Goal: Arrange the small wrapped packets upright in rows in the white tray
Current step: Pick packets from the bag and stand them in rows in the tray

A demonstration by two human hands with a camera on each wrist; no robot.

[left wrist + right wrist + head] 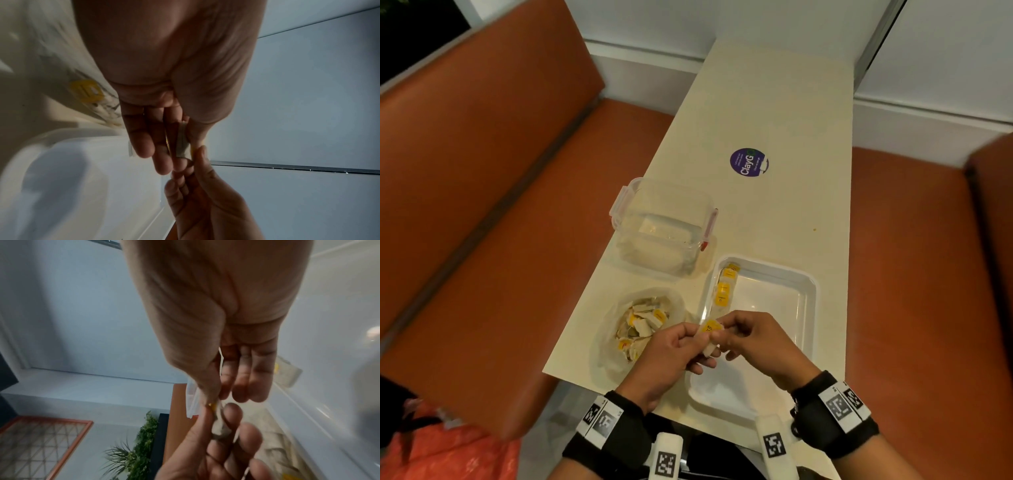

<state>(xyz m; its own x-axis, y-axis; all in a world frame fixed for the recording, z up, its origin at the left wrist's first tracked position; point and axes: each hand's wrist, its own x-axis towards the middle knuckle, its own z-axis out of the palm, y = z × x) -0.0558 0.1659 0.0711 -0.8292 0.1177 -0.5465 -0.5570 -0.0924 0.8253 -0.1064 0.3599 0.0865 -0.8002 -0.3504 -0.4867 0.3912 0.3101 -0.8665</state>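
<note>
- Both hands pinch one packet (710, 330) between them, held in the air over the tray's near-left rim. The left hand (671, 353) has thumb and fingers closed on its lower, pale end; the right hand (753, 337) has thumb and forefinger closed on the upper end by the yellow label.
- In the left wrist view the packet (182, 142) sits edge-on between the left fingers (144, 138) and thumb, with the right hand (197, 194) meeting it from below. The right wrist view shows the same pinch from the other side, the packet (218, 423) blurred.
- The spare fingers of both hands are loosely curled and hold nothing else that I can see.
- The tray (804, 308) lies on the table (774, 120). One row of packets (722, 291) runs along its left wall, labels up; the rest of its floor is bare.
- Left of the tray, a bag (606, 329) holds the loose pile of packets. Beyond that stands a clear box (661, 222), and a round sticker (749, 162) is farther up the table.
- Judged step: straightening this packet before it joins the row; the task looks early, with most packets not yet placed.
- The next move probably calls for one hand to release, and the other to lower the packet upright at the near end of the row, snug against its neighbour so neither tips.
</note>
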